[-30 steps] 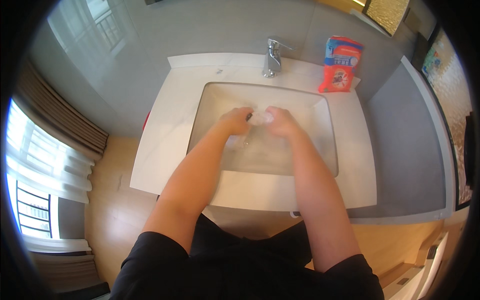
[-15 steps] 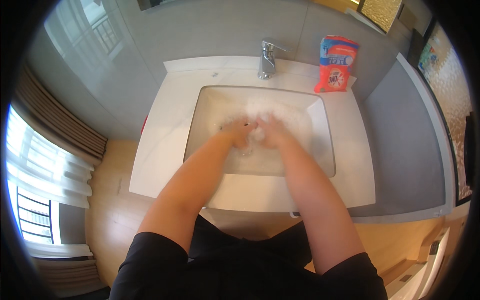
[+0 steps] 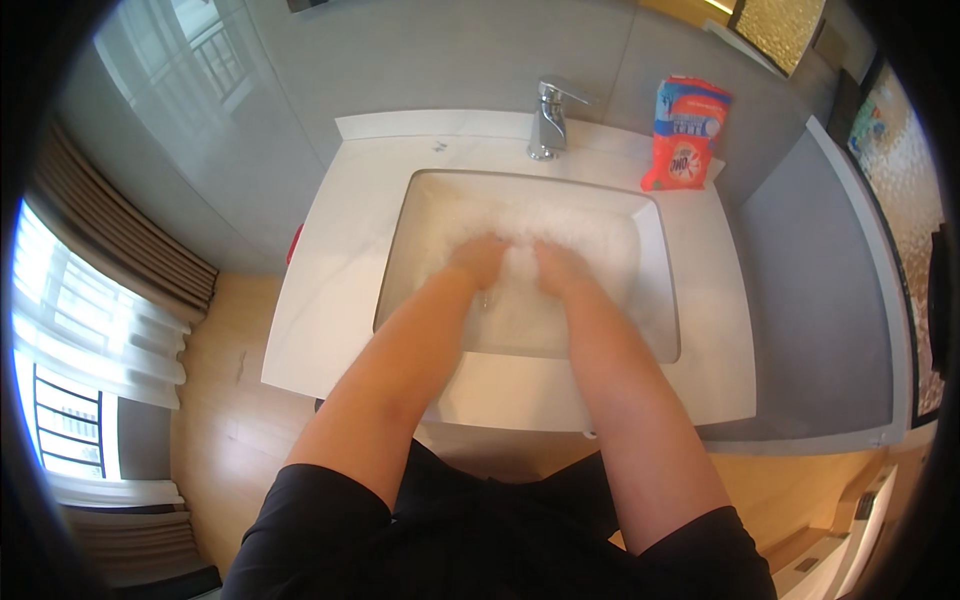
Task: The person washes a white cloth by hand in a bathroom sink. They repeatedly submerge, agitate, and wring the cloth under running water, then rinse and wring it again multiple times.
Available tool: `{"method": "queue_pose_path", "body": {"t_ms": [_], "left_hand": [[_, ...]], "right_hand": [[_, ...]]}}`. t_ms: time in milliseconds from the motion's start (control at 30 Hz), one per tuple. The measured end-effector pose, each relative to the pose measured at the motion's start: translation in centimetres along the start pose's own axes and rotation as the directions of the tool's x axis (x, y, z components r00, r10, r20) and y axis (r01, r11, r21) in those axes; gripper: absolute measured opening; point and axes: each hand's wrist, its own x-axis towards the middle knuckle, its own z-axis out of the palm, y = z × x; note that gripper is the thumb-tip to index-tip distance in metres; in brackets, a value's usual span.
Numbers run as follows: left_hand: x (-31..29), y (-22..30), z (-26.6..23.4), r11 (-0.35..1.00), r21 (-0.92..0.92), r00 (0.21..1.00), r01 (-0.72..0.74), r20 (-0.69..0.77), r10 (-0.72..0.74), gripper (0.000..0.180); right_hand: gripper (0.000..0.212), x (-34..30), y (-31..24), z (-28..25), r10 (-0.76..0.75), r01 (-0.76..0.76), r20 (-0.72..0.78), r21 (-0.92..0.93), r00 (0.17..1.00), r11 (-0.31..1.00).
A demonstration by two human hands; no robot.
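Observation:
Both hands are dipped in sudsy water inside a rectangular white sink (image 3: 662, 250). My left hand (image 3: 480, 260) is at the middle of the basin, its fingers sunk in white foam (image 3: 560, 225). Close beside it, a small gap to the right, my right hand (image 3: 560, 267) is also partly under the suds. Foam and blur hide the fingers of both, so I cannot make out whether they hold anything. Behind the basin rises a chrome single-lever faucet (image 3: 546, 125).
A red and blue detergent bag (image 3: 687, 135) stands upright at the counter's back right corner. The white marbled countertop (image 3: 330, 260) surrounds the sink. To its right is a grey-walled recess (image 3: 815, 310); curtains (image 3: 110, 210) hang at the left above a wooden floor (image 3: 230, 400).
My hands have moved a little apart and sit lower in the foam. The whole view has shifted slightly, with the sink and faucet now further right.

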Motion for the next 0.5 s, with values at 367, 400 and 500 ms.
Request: {"method": "queue_pose_path", "body": {"t_ms": [367,400,500], "left_hand": [[1.6,0.6,1.8,0.992,-0.124,0.997,0.027,0.071,-0.018,0.032],[1.5,0.4,1.9,0.995,-0.096,0.996,-0.004,0.087,0.012,0.034],[1.1,1.3,0.9,1.000,-0.012,0.993,-0.027,0.117,0.029,0.041]], "right_hand": [[0.031,0.5,0.0,0.3,0.117,-0.093,0.190,-0.130,0.975,0.987],[0.031,0.0,-0.8,-0.5,0.114,-0.094,0.179,-0.115,0.977,0.989],[0.031,-1.5,-2.2,-3.1,0.089,-0.075,0.115,-0.114,0.989,0.991]]}}
